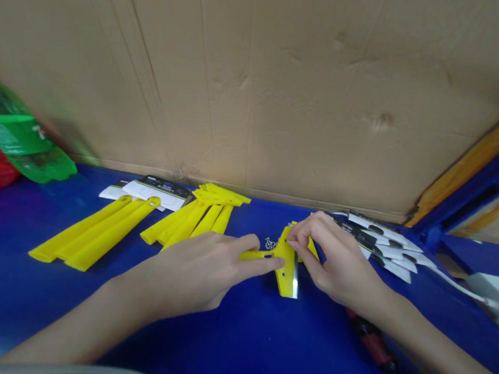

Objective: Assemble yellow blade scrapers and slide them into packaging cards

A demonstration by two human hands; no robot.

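Nearest the camera, a pale cable curves along the bottom edge, below two bare forearms. The left hand has its fingers closed around the handle of a yellow scraper, index finger stretched onto the head, which sits between the two hands. At the head's upper part, the right hand brings thumb and forefinger nearly together; whether they pinch something tiny, I cannot tell. For good handling here, I would press the head steady with that left index finger, set any small part square to its hole, and stay clear of the metal strip along the edge. Just behind the handle lies loose small hardware, best left where no sleeve or cuff sweeps it. Further out on the blue table, a red-and-black tool lies partly beneath the right forearm, white cards rest beyond that hand, and yellow pieces lie leftward, near a green bottle.
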